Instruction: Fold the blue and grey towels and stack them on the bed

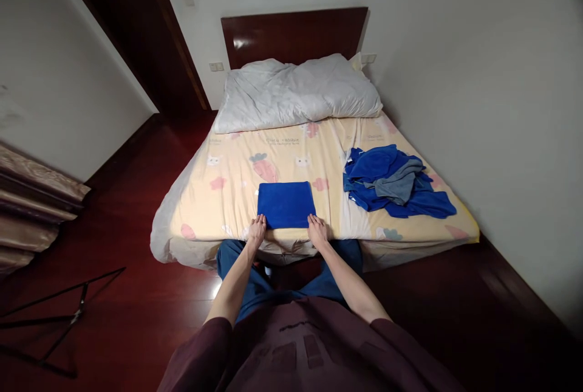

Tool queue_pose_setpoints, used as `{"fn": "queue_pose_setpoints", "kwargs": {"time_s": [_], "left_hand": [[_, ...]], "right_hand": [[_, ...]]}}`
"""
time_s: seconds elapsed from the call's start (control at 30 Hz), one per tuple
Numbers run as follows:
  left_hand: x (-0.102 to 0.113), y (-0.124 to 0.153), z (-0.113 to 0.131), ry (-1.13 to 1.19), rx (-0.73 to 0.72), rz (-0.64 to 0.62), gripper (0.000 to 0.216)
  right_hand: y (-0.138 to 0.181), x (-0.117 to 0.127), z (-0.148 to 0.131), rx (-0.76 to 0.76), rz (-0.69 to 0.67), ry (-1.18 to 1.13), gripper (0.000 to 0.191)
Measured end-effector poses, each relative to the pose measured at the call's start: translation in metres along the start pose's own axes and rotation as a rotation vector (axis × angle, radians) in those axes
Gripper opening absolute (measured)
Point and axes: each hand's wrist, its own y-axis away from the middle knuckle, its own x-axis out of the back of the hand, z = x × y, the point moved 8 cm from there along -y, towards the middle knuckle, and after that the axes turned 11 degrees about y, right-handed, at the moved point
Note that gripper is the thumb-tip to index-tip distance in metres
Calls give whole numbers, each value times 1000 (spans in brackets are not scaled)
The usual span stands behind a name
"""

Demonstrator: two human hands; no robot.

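A folded blue towel (286, 203) lies flat near the foot of the bed (228, 197), on a yellow sheet with cartoon prints. My left hand (256, 229) rests at the towel's near left corner, its fingers curled onto the edge. My right hand (317, 230) sits at the near right corner in the same way. Both hands touch the towel's near edge; whether they pinch it or only press on it is unclear.
A loose pile of blue and grey cloths (394, 182) lies on the right side of the bed. A white duvet (296, 91) is bunched at the dark headboard (294, 33). A dark metal stand (54, 319) lies on the red wooden floor, left.
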Motion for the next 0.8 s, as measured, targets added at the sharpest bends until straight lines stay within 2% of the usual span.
{"fn": "queue_pose_setpoints", "kwargs": {"time_s": [0.27, 0.43, 0.57, 0.67, 0.8], "left_hand": [[6, 5, 2, 57, -41, 43, 67], [11, 27, 0, 104, -96, 65, 66], [14, 49, -15, 252, -203, 61, 66], [18, 56, -32, 461, -218, 114, 70], [18, 52, -46, 659, -121, 225, 61]], "right_hand": [[-4, 9, 11, 40, 37, -84, 51], [20, 15, 16, 96, 129, -229, 46], [44, 16, 26, 185, 141, -404, 50], [44, 13, 42, 71, 152, -549, 53], [26, 3, 60, -152, 153, -767, 50]]}}
